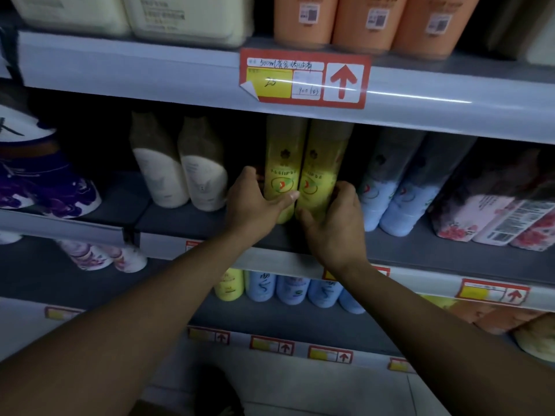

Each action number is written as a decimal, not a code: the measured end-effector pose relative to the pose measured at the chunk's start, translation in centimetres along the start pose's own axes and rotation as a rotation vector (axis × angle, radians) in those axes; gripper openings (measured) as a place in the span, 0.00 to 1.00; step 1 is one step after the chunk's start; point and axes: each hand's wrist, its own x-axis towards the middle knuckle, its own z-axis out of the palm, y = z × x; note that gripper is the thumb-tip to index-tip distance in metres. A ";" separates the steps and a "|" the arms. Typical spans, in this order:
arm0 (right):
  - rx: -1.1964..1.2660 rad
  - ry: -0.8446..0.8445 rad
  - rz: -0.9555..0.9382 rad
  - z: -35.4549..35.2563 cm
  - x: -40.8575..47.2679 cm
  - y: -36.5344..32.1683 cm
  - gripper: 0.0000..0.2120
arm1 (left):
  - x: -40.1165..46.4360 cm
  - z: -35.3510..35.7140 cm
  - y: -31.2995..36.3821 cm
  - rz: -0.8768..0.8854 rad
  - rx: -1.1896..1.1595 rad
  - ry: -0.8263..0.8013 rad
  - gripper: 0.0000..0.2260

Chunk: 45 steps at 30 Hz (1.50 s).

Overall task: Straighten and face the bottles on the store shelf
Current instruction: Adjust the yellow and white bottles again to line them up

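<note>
Head view: both bare forearms reach up and forward to the middle shelf point(390, 244) of a dim store rack, where the left hand point(252, 202) grips the left yellow bottle point(282, 166), thumb lying across its lower front and fingers wrapped round its left side. The right hand point(336, 217) grips the right yellow bottle point(322, 169), fingers curled over its right side and thumb at its base. The two bottles stand upright and touching, labels facing out, just behind the shelf's front edge and near its middle, their tops hidden in shadow under the shelf above. To the left, past a gap of bare shelf, two cream bottles point(180, 172) stand side by side; farther left, at the shelf's end, sit purple-patterned bottles point(45, 187). Just right of the yellow pair stand two pale blue bottles point(399, 193), then flower-printed packs point(492, 217) toward the right end. The upper shelf carries orange bottles point(369, 22) and cream containers point(180, 16), with a red price tag point(306, 79) bearing an up arrow on its front edge. The shelf below holds a yellow bottle point(229, 285) beside a row of blue bottles point(294, 288).
</note>
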 end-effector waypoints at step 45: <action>-0.009 -0.004 0.015 -0.9 -0.3 0.2 0.30 | -2.6 -0.3 0.4 0.026 0.003 0.044 0.27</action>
